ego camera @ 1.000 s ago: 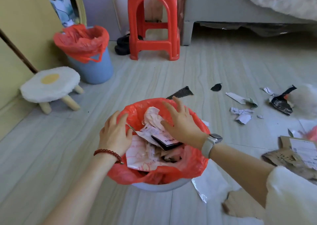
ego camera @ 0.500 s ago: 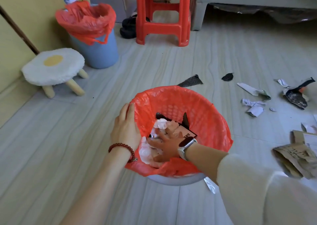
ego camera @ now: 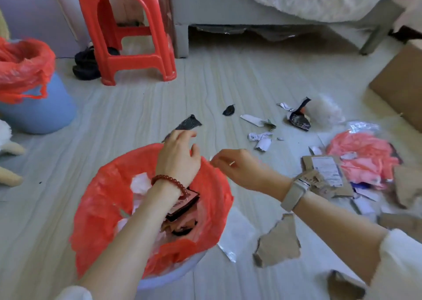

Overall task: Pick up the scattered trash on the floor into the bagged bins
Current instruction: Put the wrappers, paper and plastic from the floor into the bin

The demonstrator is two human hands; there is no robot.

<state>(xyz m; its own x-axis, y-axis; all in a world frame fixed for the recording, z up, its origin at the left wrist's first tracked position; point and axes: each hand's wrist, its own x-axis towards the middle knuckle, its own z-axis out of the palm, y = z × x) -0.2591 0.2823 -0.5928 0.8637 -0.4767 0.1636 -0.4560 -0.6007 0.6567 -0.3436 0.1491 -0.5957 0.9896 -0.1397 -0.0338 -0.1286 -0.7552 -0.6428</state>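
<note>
Left hand (ego camera: 180,155) reaches over the bagged bin (ego camera: 109,199), fingers loose, nearly on the black scrap (ego camera: 188,125). Right hand (ego camera: 237,169) pinches something tiny, can't tell what. I'd pinch the scrap's near edge, then drop it into the bin below my wrists.

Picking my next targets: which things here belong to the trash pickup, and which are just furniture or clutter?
Job:
near bin with red bag
far bin, also bagged
black scrap
white paper scraps
torn cardboard
pink wad
left hand, right hand

Not the job:
red stool
bed
black shoes
cardboard box
</note>
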